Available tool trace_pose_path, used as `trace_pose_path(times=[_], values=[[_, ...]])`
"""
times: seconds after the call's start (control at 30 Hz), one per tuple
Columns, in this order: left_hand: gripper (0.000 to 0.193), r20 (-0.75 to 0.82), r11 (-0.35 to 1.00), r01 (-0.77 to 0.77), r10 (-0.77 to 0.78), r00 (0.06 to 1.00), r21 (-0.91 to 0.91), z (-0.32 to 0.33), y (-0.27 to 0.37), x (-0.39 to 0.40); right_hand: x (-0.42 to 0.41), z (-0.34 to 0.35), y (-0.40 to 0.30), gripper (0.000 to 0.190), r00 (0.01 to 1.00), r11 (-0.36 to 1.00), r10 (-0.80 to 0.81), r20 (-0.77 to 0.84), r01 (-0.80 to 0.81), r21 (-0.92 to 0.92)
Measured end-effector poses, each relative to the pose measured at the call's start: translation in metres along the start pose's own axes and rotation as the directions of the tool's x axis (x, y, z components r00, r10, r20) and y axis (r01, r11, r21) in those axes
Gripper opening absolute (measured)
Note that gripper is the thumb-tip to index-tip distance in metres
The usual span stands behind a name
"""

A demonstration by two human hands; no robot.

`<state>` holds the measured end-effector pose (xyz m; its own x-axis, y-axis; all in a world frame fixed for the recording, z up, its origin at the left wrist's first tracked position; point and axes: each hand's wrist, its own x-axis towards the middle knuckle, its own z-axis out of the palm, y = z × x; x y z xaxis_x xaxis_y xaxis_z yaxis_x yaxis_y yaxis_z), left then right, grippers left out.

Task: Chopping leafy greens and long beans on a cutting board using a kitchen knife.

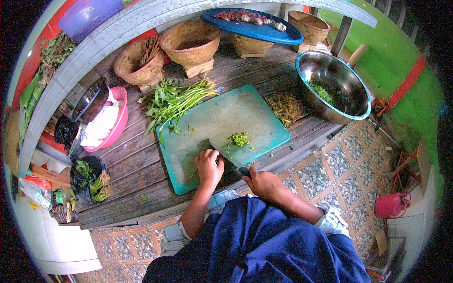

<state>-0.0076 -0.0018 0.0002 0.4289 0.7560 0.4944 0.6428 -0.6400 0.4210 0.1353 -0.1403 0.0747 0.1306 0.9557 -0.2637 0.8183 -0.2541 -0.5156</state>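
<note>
A teal-edged cutting board [198,122] lies before me on a slatted wooden table. My right hand [265,182] grips the dark handle of a kitchen knife [226,154]; its broad blade points up and to the left over the board. Beside the blade, my left hand [210,166] is curled over the board's near part, with a little green showing at its fingertips, mostly hidden. Chopped green stems [239,139] form a small pile right of the knife. A bunch of leafy greens [177,100] rests across the board's far left corner.
A steel bowl [332,88] holding chopped greens stands at the right, near root trimmings [283,108]. Woven baskets [191,39] and a blue tray [247,26] with shallots and garlic line the back. A pink basin [122,116] and a black bag of greens [88,180] are left.
</note>
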Motion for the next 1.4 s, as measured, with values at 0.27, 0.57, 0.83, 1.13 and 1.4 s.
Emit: trace_pose_path(times=[0.27,0.57,0.83,1.13,1.4], values=[[0.011,-0.003,0.999,-0.002,0.002,1.0,-0.049,0.001,0.002,0.001,0.04,0.009,0.016,0.046,0.995,0.983,-0.093,-0.028,0.096,0.156],[0.012,-0.001,0.995,0.026,-0.026,1.0,0.099,0.001,0.0,-0.002,0.007,-0.005,0.001,0.045,0.997,0.995,-0.076,-0.012,0.077,0.066],[0.012,0.023,1.0,0.015,-0.015,1.0,0.011,-0.006,0.007,0.002,0.027,0.01,-0.001,0.047,0.998,0.998,-0.058,-0.033,0.058,0.002],[0.014,-0.008,0.995,0.027,-0.028,1.0,-0.096,-0.002,0.001,-0.004,0.03,0.001,0.014,0.048,0.996,0.973,-0.073,0.044,0.062,0.222],[0.014,0.016,0.998,0.044,-0.043,0.999,-0.042,0.0,-0.001,-0.002,0.012,0.005,-0.005,0.046,1.0,0.999,-0.019,0.003,0.019,0.044]])
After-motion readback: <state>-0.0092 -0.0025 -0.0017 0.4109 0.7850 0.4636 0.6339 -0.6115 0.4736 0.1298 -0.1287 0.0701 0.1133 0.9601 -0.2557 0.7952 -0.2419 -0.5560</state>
